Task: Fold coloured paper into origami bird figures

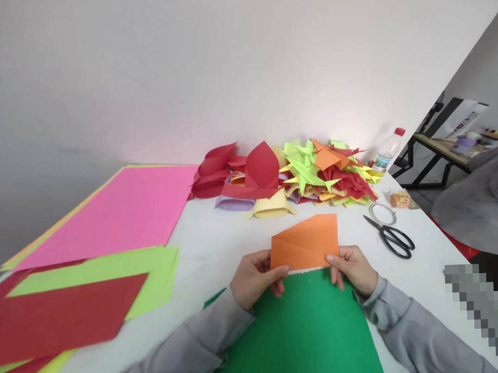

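Between my two hands a folded piece of orange paper [306, 243] is held up, with creases across it and a slanted upper left edge. My left hand [256, 276] pinches its lower left corner, thumb in front and fingers behind. At the lower right corner, my right hand [353, 265] grips it in the same way. Beneath the hands lies a large green sheet [303, 326] with a ragged white strip along its far edge. To the right of my right hand rest black-handled scissors [392, 237] and a roll of tape [383, 214].
Large pink [119, 213], light green [154, 277] and dark red sheets [65, 312] cover the left side. Along the wall stand rolled paper shapes [262, 169] and a heap of folded paper pieces [330, 173]. A bottle [389, 150] and a wrapped snack [400, 199] sit at the right edge.
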`<state>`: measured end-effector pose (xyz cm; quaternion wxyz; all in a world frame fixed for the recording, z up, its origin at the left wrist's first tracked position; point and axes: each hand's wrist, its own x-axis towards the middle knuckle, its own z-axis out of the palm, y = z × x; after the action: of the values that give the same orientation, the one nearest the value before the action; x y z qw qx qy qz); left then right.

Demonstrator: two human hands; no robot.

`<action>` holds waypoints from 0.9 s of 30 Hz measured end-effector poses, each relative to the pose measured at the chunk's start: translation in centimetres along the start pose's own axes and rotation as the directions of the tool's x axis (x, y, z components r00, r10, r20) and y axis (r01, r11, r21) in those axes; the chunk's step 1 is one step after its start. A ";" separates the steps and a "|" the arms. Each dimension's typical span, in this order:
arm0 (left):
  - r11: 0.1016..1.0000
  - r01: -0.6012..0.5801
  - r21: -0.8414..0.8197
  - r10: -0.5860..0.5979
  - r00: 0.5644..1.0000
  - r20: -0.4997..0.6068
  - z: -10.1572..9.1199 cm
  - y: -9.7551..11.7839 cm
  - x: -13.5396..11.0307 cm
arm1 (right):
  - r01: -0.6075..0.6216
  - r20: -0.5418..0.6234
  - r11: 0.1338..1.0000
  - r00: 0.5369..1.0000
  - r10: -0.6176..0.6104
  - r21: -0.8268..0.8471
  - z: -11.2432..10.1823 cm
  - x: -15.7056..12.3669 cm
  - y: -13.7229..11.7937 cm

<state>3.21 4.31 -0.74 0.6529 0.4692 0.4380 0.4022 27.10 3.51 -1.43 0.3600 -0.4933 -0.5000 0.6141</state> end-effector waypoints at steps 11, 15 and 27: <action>1.000 0.023 -0.009 -0.023 0.999 -0.044 -0.1 -0.6 -0.1 | 0.024 -0.020 0.998 0.999 -0.025 -0.053 0.3 -0.1 -0.1; 1.000 0.000 0.005 0.000 0.998 -0.070 -0.1 -0.8 -0.3 | 0.068 -0.011 0.994 0.998 -0.069 -0.088 0.1 -0.1 0.2; 0.968 -0.191 0.165 0.222 0.954 -0.202 -0.5 -0.5 -0.4 | 0.091 0.087 0.987 0.993 -0.080 -0.133 -0.1 -0.3 0.2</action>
<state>2.70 3.91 -1.20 0.5196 0.5111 0.4833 0.4849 27.27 3.25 -1.56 0.3307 -0.4695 -0.5757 0.5820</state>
